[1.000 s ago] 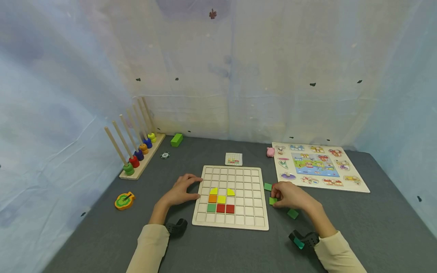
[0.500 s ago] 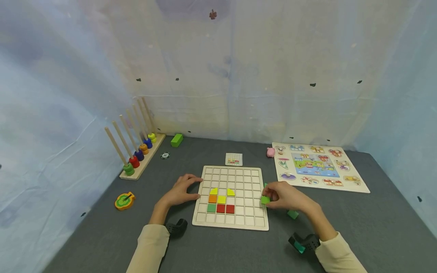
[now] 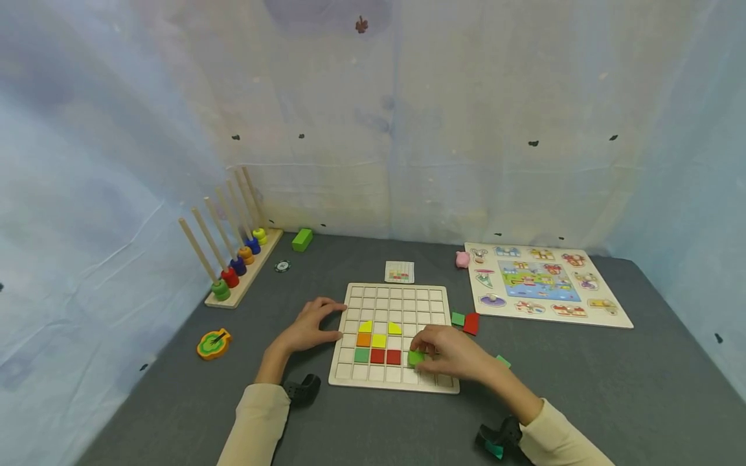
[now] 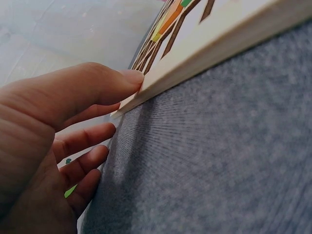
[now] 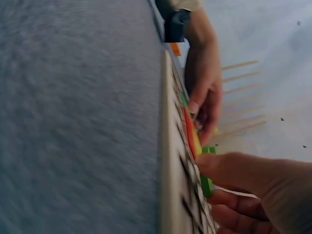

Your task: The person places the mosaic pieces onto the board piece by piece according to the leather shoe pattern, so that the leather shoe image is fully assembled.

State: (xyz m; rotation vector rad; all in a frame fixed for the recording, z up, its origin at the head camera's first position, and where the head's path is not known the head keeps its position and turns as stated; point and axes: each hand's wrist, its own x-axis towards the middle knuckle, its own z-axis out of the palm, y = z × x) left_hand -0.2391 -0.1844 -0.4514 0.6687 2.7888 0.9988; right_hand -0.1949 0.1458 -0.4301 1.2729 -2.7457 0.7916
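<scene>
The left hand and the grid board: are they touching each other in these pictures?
Touching. The left wrist view shows it: the left hand rests its thumb tip on the edge of the grid board, without visible gap.

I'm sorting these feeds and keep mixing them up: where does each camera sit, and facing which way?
Head: worn on the head, facing forward and down at the pale wooden grid board; the left hand, right hand and cream sleeves show.
Left wrist: on that wrist, facing along the hand to the board's edge; only the left hand shows.
Right wrist: on that wrist, facing low across the board; right hand near, left hand and sleeve beyond.
Shared: head and right wrist both show the flat bright green tile.
</scene>
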